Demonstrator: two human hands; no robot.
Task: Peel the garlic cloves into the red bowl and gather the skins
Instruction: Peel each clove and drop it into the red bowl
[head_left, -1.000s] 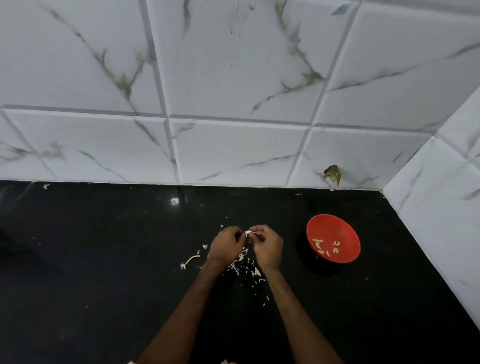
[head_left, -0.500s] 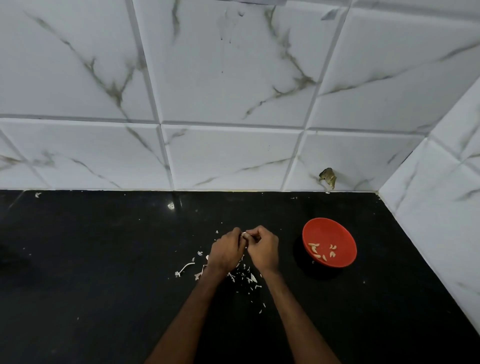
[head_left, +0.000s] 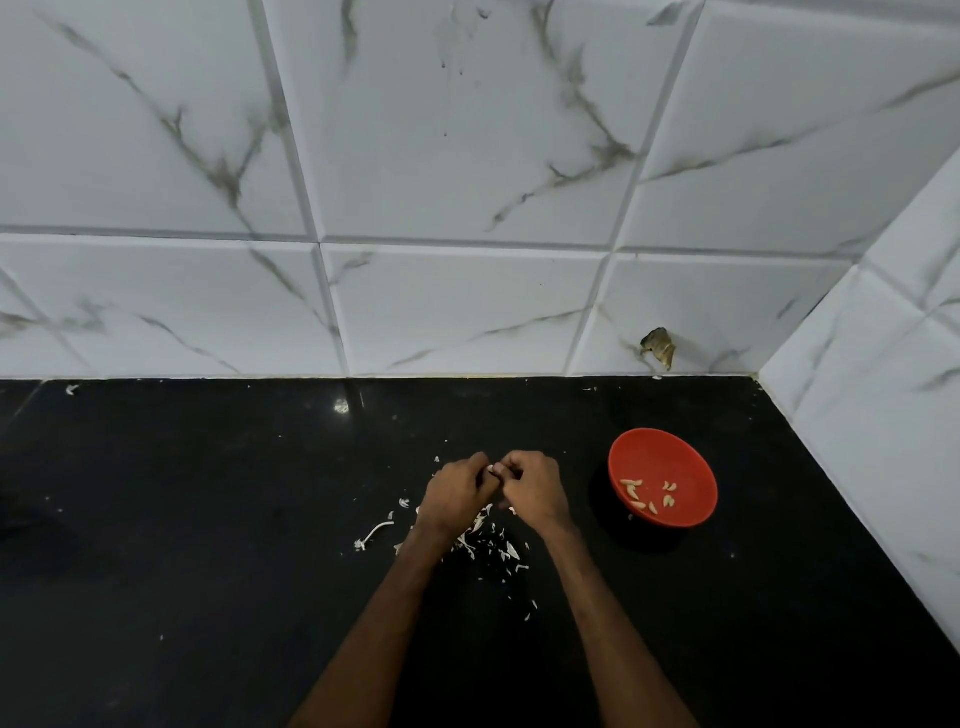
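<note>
A small pale garlic clove (head_left: 491, 469) sits just below the middle of the frame, pinched between the curled fingertips of the left hand (head_left: 456, 491) and the right hand (head_left: 536, 487). The two hands touch at the knuckles, and only a sliver of the clove shows between them. Both are held over the black counter (head_left: 208, 519), with the forearms running down to the bottom edge of the frame.

Open counter stretches wide to the left and lower left. To the right, the red bowl (head_left: 670, 454) stands apart from the right hand with a strip of bare counter between them. Beyond the bowl the counter narrows to the corner where the back wall (head_left: 457, 156) meets the side wall (head_left: 883, 415).

Directly under and below the hands lies a loose scatter of skins (head_left: 488, 543), thin white flakes and slivers. One longer curled strip (head_left: 376, 532) lies to their left. A lone scrap (head_left: 71, 388) rests at the wall's foot on the far left.

The bowl is round, shallow and smooth, and holds several peeled cloves (head_left: 636, 493) in its lower left part. The counter is glossy and dark with fine pale specks. The walls are large white tiles with grey marble veining, and a brownish chipped spot (head_left: 658, 347) shows low on the back wall above the bowl.
</note>
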